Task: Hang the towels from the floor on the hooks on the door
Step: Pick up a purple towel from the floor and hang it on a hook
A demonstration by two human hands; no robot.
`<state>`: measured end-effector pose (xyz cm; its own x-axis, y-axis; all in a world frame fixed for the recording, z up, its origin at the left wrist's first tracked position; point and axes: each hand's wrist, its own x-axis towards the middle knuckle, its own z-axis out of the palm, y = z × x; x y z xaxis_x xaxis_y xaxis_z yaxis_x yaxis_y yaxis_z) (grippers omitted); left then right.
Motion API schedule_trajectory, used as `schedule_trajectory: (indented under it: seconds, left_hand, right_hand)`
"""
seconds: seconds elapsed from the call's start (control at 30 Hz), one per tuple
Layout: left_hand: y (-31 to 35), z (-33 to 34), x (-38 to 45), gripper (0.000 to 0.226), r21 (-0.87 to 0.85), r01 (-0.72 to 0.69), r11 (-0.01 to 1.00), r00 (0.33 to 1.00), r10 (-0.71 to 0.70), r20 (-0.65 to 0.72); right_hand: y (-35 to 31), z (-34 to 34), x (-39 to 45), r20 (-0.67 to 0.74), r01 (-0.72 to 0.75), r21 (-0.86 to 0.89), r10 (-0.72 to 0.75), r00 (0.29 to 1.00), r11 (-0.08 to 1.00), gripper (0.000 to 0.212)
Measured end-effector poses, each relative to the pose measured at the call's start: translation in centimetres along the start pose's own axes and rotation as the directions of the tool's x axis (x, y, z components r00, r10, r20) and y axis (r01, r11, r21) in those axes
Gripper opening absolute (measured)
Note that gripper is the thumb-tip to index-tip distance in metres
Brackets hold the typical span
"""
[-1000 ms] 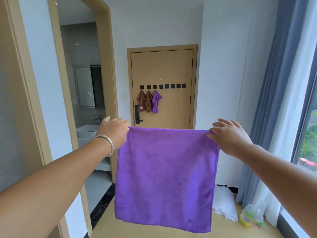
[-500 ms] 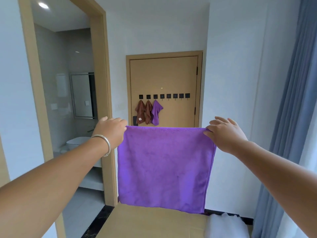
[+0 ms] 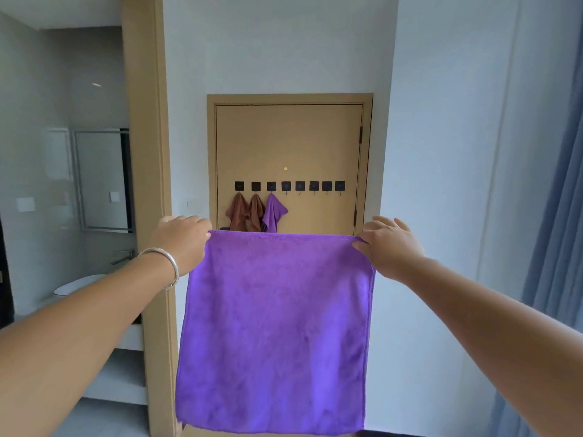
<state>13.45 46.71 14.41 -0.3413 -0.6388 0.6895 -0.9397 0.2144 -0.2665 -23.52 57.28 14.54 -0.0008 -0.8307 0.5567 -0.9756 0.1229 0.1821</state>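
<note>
Left hand [image 3: 181,239] pinching the top left corner of the purple towel [image 3: 274,332], fingers curled over the edge, silver bracelet [image 3: 167,266] round the wrist. Right hand [image 3: 389,244] pinching the top right corner, thumb under the hem, the other fingers spread loosely above. Towel stretched flat between both hands at arm's length, top edge level, hanging free as a near square, well short of the door [image 3: 288,146] and covering its lower part from view.

On the door, above the towel's top edge: a row of eight black hooks [image 3: 314,186]. Leftmost three taken, by two brown towels [image 3: 238,211] [image 3: 256,211] side by side and a small purple cloth [image 3: 273,212] just right of them, all three drooping down to the held towel's hem. Remaining five hooks bare. Small round peephole [image 3: 285,168] above the row.

Left of the door: a tan door frame [image 3: 142,152] opening onto a bathroom, with mirror [image 3: 101,179] and white basin [image 3: 77,283]. Right of the door: white wall, then blue curtain [image 3: 558,247] at the edge.
</note>
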Motion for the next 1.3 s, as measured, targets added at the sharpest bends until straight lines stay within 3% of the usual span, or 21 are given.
schedule_trajectory:
  seconds: [0.4, 0.8, 1.13, 1.3]
  left_hand:
    - [-3.0, 17.4, 11.9, 0.021, -0.082, -0.063, 0.995, 0.998, 0.063, -0.005]
    - [-0.6, 34.1, 28.6, 0.022, -0.044, -0.109, 0.993, 0.994, 0.108, -0.021]
    - [-0.3, 47.8, 41.2, 0.024, -0.163, -0.091, 0.982, 0.995, 0.096, 0.020]
    - [-0.2, 55.1, 47.6, 0.022, -0.178, -0.119, 0.977, 0.993, 0.116, -0.025]
  right_hand:
    - [-2.1, 11.7, 14.4, 0.022, -0.017, -0.037, 0.018, 1.000, 0.999, 0.042]
    - [2.1, 27.4, 33.5, -0.017, -0.045, 0.014, 0.045, 0.999, 0.999, 0.038]
    - [4.5, 38.9, 47.9, -0.044, -0.026, -0.001, 0.026, 0.999, 1.000, 0.037]
    - [5.0, 44.2, 54.3, -0.057, -0.042, 0.003, 0.042, 0.997, 0.999, 0.033]
